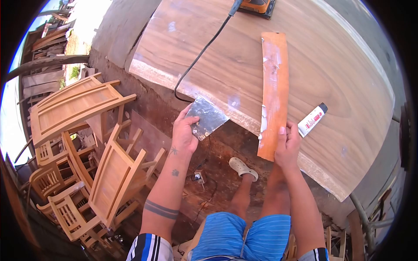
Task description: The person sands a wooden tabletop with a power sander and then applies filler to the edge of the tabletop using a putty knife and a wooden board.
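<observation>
My left hand [185, 132] is closed around a square, smudged metal scraper blade [208, 116], held by the table's front edge. My right hand [288, 145] grips the near end of a long orange-brown wooden strip [275, 82], thumb on top. White paste is smeared along the strip's face and left edge. Most of the strip lies over the wooden tabletop [209, 65], and its near end juts past the edge. Just right of that hand, a white tube [311, 120] with red lettering and a black cap lies on the tabletop. Pale filler patches mark the tabletop.
An orange power sander [257, 6] sits at the tabletop's far edge, its dark cable [198, 58] hanging over the front edge. Wooden chairs [119, 174] are piled at the left. A socket with a plug [200, 176] lies on the dirty floor near my feet.
</observation>
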